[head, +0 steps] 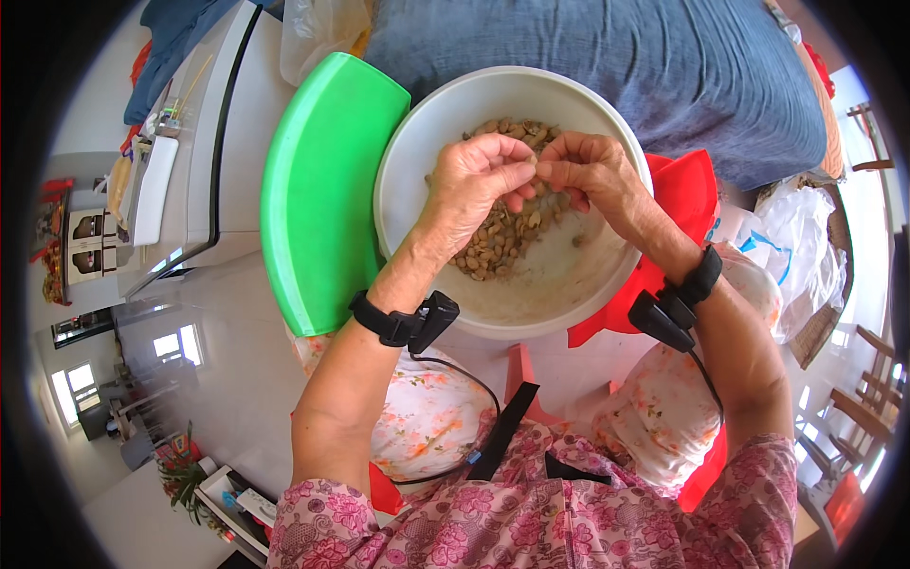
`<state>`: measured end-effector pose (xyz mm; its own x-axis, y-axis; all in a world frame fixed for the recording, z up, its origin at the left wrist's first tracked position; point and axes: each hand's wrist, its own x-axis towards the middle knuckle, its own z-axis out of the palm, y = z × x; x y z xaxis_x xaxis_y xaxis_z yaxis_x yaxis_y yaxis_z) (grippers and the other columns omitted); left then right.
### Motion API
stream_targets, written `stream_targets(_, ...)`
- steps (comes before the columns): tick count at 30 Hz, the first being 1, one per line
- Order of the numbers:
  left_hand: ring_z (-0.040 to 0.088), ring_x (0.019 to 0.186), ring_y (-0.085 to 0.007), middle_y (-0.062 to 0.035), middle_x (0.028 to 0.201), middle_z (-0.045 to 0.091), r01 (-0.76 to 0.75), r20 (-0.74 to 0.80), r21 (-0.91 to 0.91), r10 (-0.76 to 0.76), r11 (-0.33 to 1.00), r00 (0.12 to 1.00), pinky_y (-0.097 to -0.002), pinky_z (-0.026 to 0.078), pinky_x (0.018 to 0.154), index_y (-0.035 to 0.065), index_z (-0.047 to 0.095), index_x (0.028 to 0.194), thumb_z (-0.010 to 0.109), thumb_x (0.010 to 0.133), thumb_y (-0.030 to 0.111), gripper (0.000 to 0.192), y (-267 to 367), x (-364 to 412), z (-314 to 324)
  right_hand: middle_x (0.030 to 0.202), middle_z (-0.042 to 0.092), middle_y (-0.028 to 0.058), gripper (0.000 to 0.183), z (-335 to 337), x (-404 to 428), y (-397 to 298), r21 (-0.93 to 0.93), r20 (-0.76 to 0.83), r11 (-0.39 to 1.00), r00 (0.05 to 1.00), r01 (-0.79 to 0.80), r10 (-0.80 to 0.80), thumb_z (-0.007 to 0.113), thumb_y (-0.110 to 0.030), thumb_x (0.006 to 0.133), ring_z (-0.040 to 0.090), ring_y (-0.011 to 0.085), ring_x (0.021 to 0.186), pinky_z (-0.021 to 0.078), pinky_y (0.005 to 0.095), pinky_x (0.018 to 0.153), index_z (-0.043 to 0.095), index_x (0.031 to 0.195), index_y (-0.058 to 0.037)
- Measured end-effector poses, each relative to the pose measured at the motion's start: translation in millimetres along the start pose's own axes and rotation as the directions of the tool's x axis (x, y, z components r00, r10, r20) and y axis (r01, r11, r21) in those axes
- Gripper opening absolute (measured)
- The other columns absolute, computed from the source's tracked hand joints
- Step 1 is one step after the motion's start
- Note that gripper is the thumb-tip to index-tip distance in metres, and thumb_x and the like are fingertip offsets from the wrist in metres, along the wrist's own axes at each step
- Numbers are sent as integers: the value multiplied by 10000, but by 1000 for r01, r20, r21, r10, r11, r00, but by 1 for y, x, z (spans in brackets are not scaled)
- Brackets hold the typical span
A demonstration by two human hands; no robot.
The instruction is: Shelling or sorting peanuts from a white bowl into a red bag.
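Observation:
A large white plastic basin [569, 299] stands before me, with a heap of small brown nuts or seeds in shell [490, 249] spread on its bottom. Over the heap my left hand [483, 174] pinches a small pale piece [532, 162], perhaps a nut or shell, between thumb and fingers. My right hand [586, 171] meets it from the right, its thumb and fingertips closed at the same piece. Both hands are above the basin and partly hide the heap. Each wrist wears a black strap with a small device and a cable.
A green plastic stool or lid [334, 192] lies against the basin's left side, and a red plastic object [682, 192] is at its right. Blue-grey fabric [604, 57] covers furniture behind. Clear plastic bags [803, 235] lie at the right; a white cabinet [249, 128] stands left.

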<state>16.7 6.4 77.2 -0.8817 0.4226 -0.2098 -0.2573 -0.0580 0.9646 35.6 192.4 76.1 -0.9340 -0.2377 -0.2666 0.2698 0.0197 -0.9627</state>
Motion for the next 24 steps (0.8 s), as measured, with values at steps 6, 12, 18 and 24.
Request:
stream_targets(6,594,656,-104,-73,815,644,-18,43,-30,19,999,999,-213,471,556,-35,603,969,621,862,67,149,-3,2,-2,639,532,4,186,3,2,4,18,-9,1000,1000,9,-9,665,-186,828,457,52,510,367,194,441,623,857,-7)
stream_targets(12,557,621,-87,-45,763,615,-59,13,3,59,998,998,-203,452,541,-31,585,950,568,854,2,103,-5,-1,3,661,601,3,357,12,-1,1,-56,75,996,995,67,-63,720,-269,792,480,51,545,386,199,446,670,1038,-15)
stream_targets(18,535,613,-68,-27,728,593,-33,-38,2,33,999,999,-194,436,524,-32,576,936,530,827,-50,120,-6,-5,8,661,634,20,321,16,-2,8,-182,10,971,988,154,-155,722,-239,785,486,60,562,410,215,480,689,1005,-8)
stream_targets(24,545,598,-78,-41,738,606,-37,-54,69,40,997,998,-196,440,516,-30,581,905,524,820,-66,109,-4,-10,12,657,637,21,253,18,-6,5,-173,24,963,978,208,-207,694,-179,806,466,60,564,400,217,505,687,975,9)
